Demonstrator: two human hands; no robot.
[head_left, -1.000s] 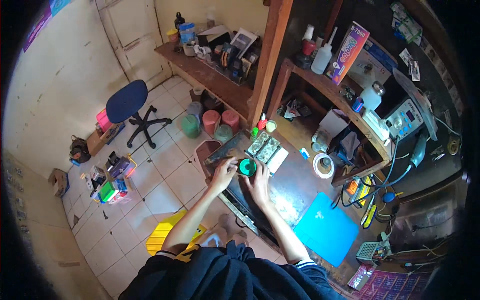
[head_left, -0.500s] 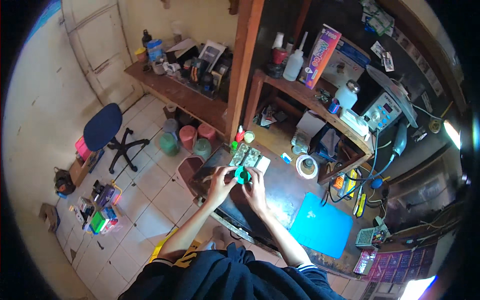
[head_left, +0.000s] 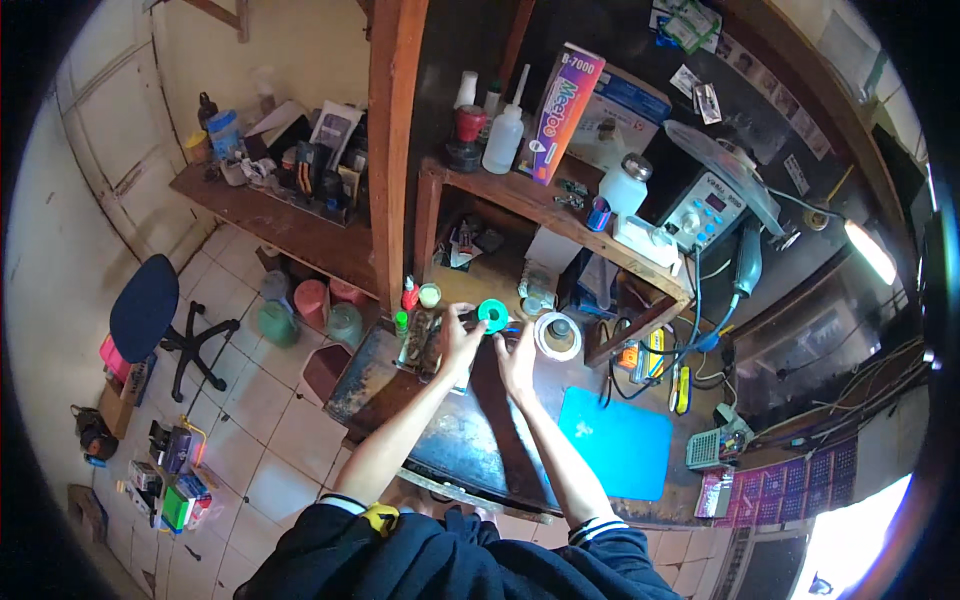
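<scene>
A green ring-shaped reel (head_left: 492,315) with a dark hole in its middle is held up over the workbench. My left hand (head_left: 460,342) pinches its left edge between thumb and fingers. Just to the right and below it, my right hand (head_left: 515,368) has its thumb and index finger apart, with no object plainly between them. Behind my left hand and partly hidden by it lies a metal tray of small parts (head_left: 418,345) on the bench. A white round dish with a dark-capped jar (head_left: 559,336) stands right of my right hand.
A blue mat (head_left: 613,443) lies at the bench's right. A red-capped bottle (head_left: 410,293) and a green-capped one (head_left: 402,322) stand left. Above, a wooden shelf (head_left: 560,222) carries a squeeze bottle (head_left: 504,140) and a soldering station (head_left: 703,208). Cables hang from it beside a yellow cutter (head_left: 682,390).
My view has swung right. The reel has moved right, away from the metal tray towards the white dish. Both hands were at the reel before; my right hand's fingers are now apart from it.
</scene>
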